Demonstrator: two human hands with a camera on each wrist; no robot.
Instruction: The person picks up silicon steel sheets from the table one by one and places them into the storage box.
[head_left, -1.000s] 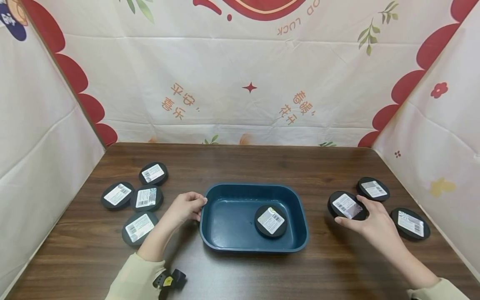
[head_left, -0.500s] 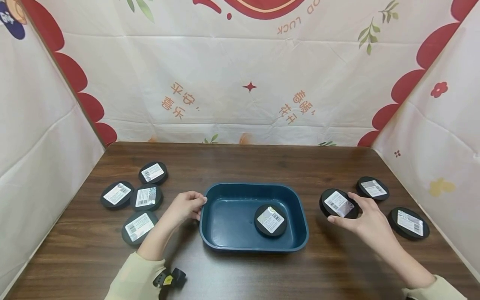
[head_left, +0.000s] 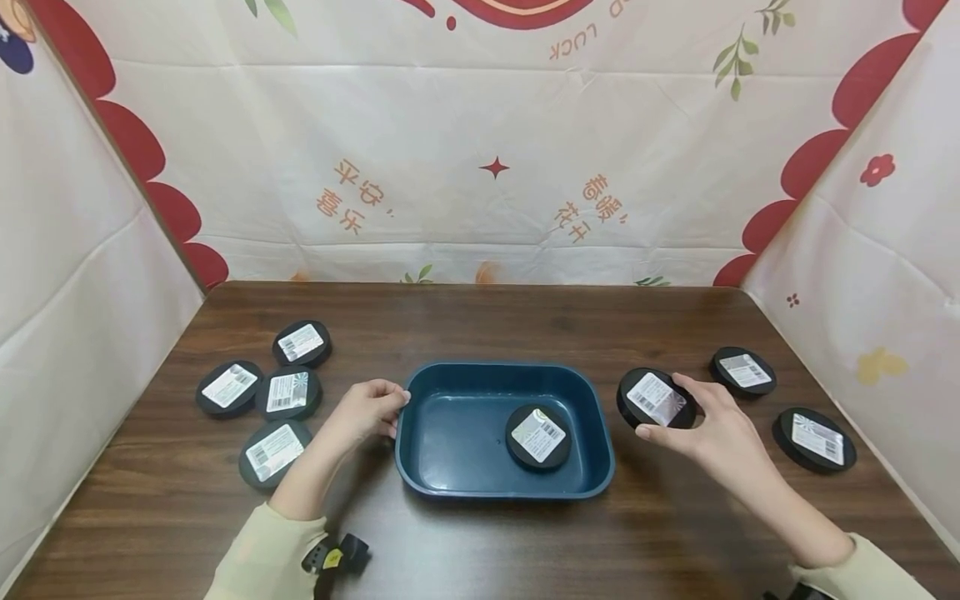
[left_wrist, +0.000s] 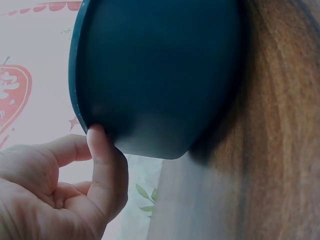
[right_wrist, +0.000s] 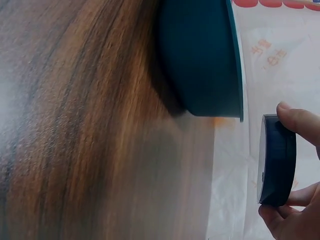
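With thumb and fingertips, my right hand (head_left: pixel 716 429) grips a flat black round disc (head_left: pixel 637 410) with a white barcode label, held above the table just right of the blue tray (head_left: pixel 450 446). In the right wrist view this disc (right_wrist: pixel 280 162) shows edge-on, clear of the tabletop. My left hand (head_left: pixel 363 415) pinches the tray's left rim; in the left wrist view the thumb and a finger meet at the rim of the tray (left_wrist: pixel 160 75). Inside the tray, on the right, lies another labelled black disc (head_left: pixel 538 438).
Several like discs lie at the left, one of them (head_left: pixel 287 392) touching its neighbours. Two more rest at the right, a far disc (head_left: pixel 742 372) and a nearer disc (head_left: pixel 814 440). A printed white cloth (head_left: pixel 450 125) stands around the wooden table (head_left: pixel 510 325).
My right hand has carried its disc leftward, away from the two right discs and closer to the tray. My left hand stays at the rim. The head view has shifted slightly.
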